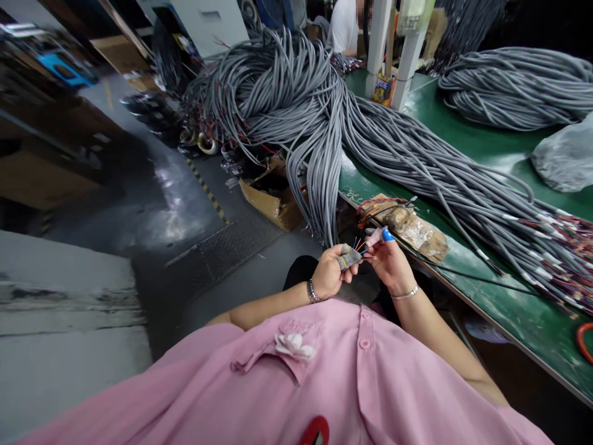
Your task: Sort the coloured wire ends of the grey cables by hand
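The green bench (486,303) runs along the person's right side, its surface scuffed and worn pale along the near edge. A thick bundle of grey cables (393,142) sprawls across it and spills over the edge toward the dark, shiny floor (185,204), where an open cardboard box (271,198) sits. A second cable pile (519,86) lies further back, near a crumpled plastic bag (565,154). A taped brown block (410,227) rests at the bench edge.

Just off that edge, above the lap, the left hand (328,276) is closed around a grey cable end (349,257). The right hand (393,262), fingertips capped, pinches the coloured wires (359,244) sprouting from it. Another person in a white shirt (345,25) works at the far end.
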### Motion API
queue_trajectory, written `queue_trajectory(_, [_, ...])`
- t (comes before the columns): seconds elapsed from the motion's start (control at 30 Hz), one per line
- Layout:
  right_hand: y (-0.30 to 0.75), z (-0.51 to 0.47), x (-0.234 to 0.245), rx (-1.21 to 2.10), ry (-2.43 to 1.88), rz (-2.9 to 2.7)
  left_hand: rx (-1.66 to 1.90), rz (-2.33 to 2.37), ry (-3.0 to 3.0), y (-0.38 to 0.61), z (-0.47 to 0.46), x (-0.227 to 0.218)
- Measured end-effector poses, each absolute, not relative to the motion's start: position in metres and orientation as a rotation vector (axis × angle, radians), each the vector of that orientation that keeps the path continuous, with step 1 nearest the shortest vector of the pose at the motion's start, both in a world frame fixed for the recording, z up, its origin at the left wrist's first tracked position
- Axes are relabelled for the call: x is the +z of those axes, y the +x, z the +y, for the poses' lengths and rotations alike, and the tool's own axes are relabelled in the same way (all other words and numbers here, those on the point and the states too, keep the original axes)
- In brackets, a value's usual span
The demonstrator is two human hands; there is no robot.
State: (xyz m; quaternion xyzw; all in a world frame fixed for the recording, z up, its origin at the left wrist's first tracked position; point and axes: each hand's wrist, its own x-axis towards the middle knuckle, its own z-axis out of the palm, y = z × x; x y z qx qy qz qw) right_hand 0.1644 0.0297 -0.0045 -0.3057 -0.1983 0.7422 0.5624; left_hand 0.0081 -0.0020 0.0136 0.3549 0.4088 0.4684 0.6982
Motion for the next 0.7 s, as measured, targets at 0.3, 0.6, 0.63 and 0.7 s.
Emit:
queue_trajectory(0.3, [0.167,0.03,-0.006,1.671,-0.81,-0.476,1.063,0.903,0.762,0.015,0.005,0.012])
queue_trajectory(0.6, [0.159,0.028,-0.016,1.31,-0.959,-0.62,1.078,0.889,0.758,0.014,0.004,0.014])
queue_trajectory(0.63, [0.158,0.029,-0.016,1.349,-0.936,-0.609,1.074,0.883,0.763,0.015,0.003,0.014])
queue_trajectory(0.7, [0.157,0.031,-0.014,1.5,-0.845,-0.554,1.07,0.873,0.768,0.016,0.003,0.014])
